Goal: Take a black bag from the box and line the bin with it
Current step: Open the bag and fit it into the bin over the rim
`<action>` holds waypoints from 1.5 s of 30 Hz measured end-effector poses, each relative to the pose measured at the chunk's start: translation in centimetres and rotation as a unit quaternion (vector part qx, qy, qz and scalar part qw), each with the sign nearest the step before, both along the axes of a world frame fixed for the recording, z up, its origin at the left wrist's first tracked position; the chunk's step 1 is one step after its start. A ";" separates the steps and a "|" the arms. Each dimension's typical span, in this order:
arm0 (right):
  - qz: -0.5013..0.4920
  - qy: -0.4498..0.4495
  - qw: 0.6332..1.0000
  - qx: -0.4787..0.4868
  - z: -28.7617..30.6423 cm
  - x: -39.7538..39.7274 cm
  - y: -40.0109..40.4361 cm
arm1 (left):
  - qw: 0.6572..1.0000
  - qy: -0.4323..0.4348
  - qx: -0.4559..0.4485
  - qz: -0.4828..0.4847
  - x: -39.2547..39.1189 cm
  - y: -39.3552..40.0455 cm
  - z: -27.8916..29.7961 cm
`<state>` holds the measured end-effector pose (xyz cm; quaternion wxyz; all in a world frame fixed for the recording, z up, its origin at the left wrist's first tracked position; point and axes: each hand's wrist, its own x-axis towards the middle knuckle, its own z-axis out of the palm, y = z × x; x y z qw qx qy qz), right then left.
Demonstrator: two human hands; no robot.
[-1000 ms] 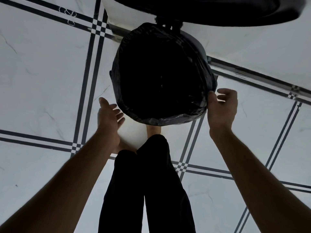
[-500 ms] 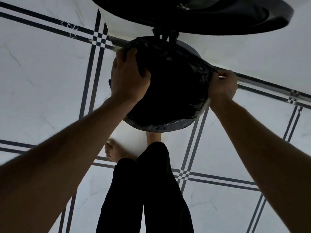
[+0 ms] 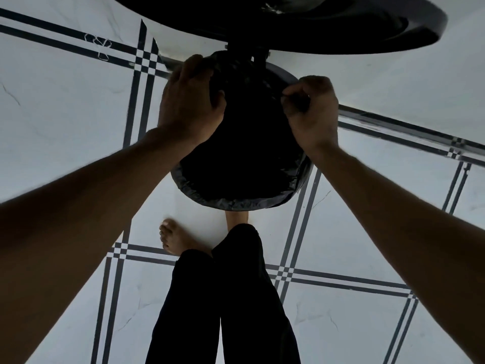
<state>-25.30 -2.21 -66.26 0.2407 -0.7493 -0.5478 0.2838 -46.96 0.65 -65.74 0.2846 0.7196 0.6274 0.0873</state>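
A round bin [image 3: 282,74] stands on the tiled floor, seen from above, with a black bag [image 3: 246,158] spread inside it and folded over the near rim. My left hand [image 3: 187,101] grips the bag at the far left of the rim, fingers curled over the edge. At the far right of the rim my right hand [image 3: 313,109] pinches the bag's edge between thumb and fingers. The bin's raised lid [image 3: 288,24] hangs dark over the far side. No box is in view.
White floor tiles with dark double lines [image 3: 141,106] surround the bin. My bare left foot [image 3: 174,237] and black trouser legs [image 3: 228,298] are just in front of the bin; the other foot sits partly under its near rim.
Both hands have moved from the near sides of the bin up to its far rim and closed on the bag's edge there. The view has tilted slightly.
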 end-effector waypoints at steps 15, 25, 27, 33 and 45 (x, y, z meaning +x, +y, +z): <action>-0.246 0.159 0.951 -0.094 -2.5 1.5 6.0 | 0.973 -0.093 -0.070 0.199 -1.6 3.6 -1.1; -0.132 0.209 0.961 -0.122 -2.0 2.4 4.4 | 0.878 -0.211 -0.315 0.291 -3.8 7.2 -2.2; -0.120 0.243 0.954 -0.125 -1.4 2.6 4.3 | 0.835 -0.110 -0.352 0.409 -5.2 3.3 -7.5; -0.046 0.214 0.963 -0.154 -1.1 1.9 3.7 | 0.818 0.079 -0.173 0.543 -9.5 -30.9 -34.8; -0.133 0.042 0.978 -0.155 -3.7 0.1 4.9 | 0.759 -0.400 -0.361 0.366 -6.6 -0.5 0.0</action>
